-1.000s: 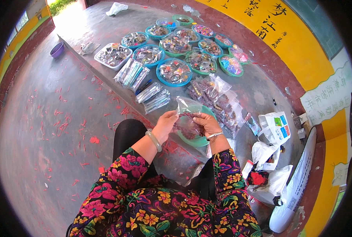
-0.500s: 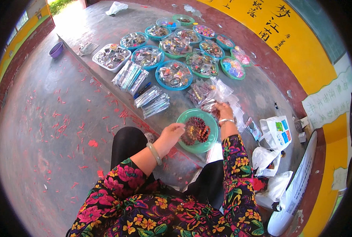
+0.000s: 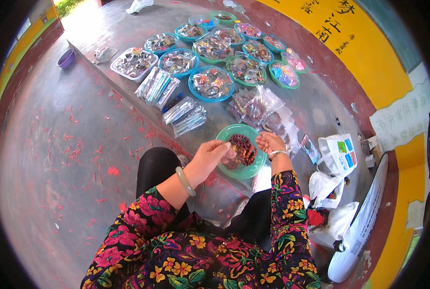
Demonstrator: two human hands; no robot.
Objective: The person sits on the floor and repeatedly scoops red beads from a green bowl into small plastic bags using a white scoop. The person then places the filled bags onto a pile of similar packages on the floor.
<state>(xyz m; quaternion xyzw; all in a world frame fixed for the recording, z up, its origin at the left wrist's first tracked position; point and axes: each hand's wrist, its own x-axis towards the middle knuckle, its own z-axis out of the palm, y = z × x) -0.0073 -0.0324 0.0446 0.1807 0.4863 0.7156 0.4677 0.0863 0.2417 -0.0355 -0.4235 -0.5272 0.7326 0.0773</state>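
A green plastic bowl (image 3: 256, 169) sits on the floor before my knees, with dark red and yellowish-brown bead bracelets (image 3: 244, 150) in it. Over its left side my left hand (image 3: 212, 158) is closed, thumb and fingers pressed together. Something pale and see-through shows at those fingertips, too small to name. My right hand (image 3: 272, 143) hovers by the bowl's right rim with curled fingers; whatever they pinch, if anything, is hidden. Just beyond lie clear bags of bead bracelets (image 3: 253, 107) in a loose pile, apart from both hands.
Several bowls of small bagged goods (image 3: 211, 84) stand farther off, beside a white tub (image 3: 134, 64). Bundles of wrapped slim items (image 3: 184, 117) lie left of the bracelet bags. White plastic bags (image 3: 338, 159) are at right. A purple basin (image 3: 66, 59) stands far left; red scraps dot the floor.
My right hand has drawn back from the bracelet bags to the bowl's right rim. The left hand has risen slightly, staying closed over the bowl's left side. The bag pile looks shifted.
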